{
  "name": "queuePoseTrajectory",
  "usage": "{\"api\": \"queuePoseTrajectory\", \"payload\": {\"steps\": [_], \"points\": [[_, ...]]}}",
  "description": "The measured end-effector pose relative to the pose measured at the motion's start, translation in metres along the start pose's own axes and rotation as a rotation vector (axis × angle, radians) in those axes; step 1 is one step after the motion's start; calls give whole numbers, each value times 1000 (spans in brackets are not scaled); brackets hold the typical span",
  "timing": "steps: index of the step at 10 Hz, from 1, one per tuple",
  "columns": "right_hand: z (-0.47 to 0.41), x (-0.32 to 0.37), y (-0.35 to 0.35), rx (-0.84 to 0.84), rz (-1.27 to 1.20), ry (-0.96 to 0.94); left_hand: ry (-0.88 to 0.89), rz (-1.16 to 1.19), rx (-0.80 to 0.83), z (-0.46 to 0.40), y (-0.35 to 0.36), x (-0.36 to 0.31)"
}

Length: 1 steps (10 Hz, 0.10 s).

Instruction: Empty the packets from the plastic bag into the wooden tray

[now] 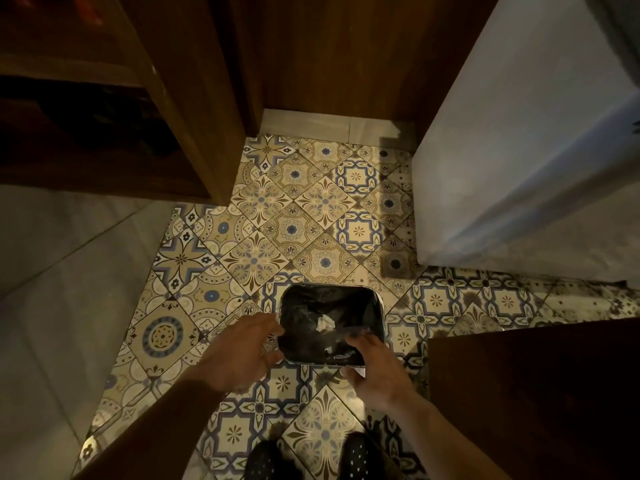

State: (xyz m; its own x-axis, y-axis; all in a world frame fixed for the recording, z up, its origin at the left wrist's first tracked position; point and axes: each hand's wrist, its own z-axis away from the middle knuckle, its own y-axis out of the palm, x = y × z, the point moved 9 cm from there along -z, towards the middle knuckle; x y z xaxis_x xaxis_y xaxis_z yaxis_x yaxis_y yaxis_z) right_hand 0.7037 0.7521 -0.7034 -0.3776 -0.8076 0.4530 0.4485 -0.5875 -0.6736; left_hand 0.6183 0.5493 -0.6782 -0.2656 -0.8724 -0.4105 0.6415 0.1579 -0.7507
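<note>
Hands (pixel 242 355) (pixel 377 368) flank black-lined bin (pixel 311 327); no writing legible.

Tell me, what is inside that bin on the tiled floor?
The bin is lined with a black bag. Crumpled white scraps lie on it. Anything beneath the liner is hidden, and the right hand covers the near corner.

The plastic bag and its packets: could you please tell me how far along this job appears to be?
Done: cannot be judged; no wooden tray or packets are in view. In hand: the right hand seems to hold crumpled clear plastic over a black-lined bin on the tiled floor; the left hand hovers open at its rim. Left: possibly only dropping that plastic in.
</note>
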Motion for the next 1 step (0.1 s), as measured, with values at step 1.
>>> {"api": "queuePoseTrajectory", "payload": {"steps": [1], "points": [[14, 11, -14, 3, 49, -8, -22, -13, -25, 13, -18, -3]]}}
